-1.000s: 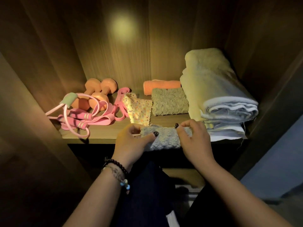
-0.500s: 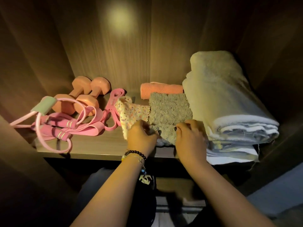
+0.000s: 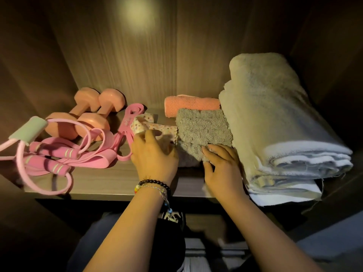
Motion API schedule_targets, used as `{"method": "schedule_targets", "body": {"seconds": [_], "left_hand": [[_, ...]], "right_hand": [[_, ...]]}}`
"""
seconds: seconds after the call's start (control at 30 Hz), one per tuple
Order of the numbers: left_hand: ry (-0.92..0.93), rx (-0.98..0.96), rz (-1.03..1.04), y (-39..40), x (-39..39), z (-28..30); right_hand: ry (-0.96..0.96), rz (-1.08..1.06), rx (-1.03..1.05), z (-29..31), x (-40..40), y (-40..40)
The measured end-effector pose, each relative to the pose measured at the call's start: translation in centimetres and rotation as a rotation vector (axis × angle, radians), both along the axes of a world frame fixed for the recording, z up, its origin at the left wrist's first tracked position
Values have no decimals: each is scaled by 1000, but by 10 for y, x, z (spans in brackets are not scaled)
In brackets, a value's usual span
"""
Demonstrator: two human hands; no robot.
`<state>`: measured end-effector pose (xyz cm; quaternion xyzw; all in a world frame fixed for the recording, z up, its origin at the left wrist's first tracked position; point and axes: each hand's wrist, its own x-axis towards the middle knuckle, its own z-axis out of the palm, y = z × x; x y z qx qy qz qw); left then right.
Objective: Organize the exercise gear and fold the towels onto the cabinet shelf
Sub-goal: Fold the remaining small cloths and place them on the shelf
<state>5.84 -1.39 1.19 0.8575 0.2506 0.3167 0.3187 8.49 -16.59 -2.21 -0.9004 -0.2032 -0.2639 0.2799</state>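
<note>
Head view: we set small grey towel [image 3: 193, 155] near shelf [image 3: 102, 183] front edge, tucked below folded grey towel [image 3: 203, 127]. Left hand [image 3: 154, 158] flat, fingers relaxed, steadying. Right hand [image 3: 223, 169] presses it flat, squaring stack beside big towel [image 3: 275, 118].

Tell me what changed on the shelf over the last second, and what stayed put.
The small grey towel went from the shelf's front edge, held between both hands, back against the folded grey-green towel. The left hand has let go and rests on the dotted cloth; the right hand lies flat on the small towel. Dumbbells, pink bands and big rolled towel stayed put.
</note>
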Motion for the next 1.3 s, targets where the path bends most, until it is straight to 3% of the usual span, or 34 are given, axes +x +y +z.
{"method": "schedule_targets", "body": {"seconds": [0.13,0.3,0.37,0.5,0.6,0.77,0.93,1.03,1.17,1.3], "left_hand": [[272,-67,112,4,-4,-8],[321,138,46,4,-13,-12],[244,108,-21,3,-16,-12],[-151,-290,-68,2,-28,2],[-306,-434,-30,4,-44,15],[-344,-494,-60,2,-81,18],[-400,-409,-91,-8,-107,30],[-326,-311,-189,-18,-117,41],[-366,-154,-318,-18,-133,50],[-481,-249,-380,-24,-149,72]], "right_hand": [[-48,22,7,-7,5,-1],[-90,-23,-92,-8,0,0],[-101,-48,-158,-6,-2,2],[-59,-9,-332,1,-8,0],[-15,80,-442,10,-17,-2],[-9,234,-596,17,-36,2],[226,310,-707,14,-27,7],[340,361,-646,25,-24,6],[408,427,-249,42,-47,-1],[432,501,-26,64,-79,-8]]}}
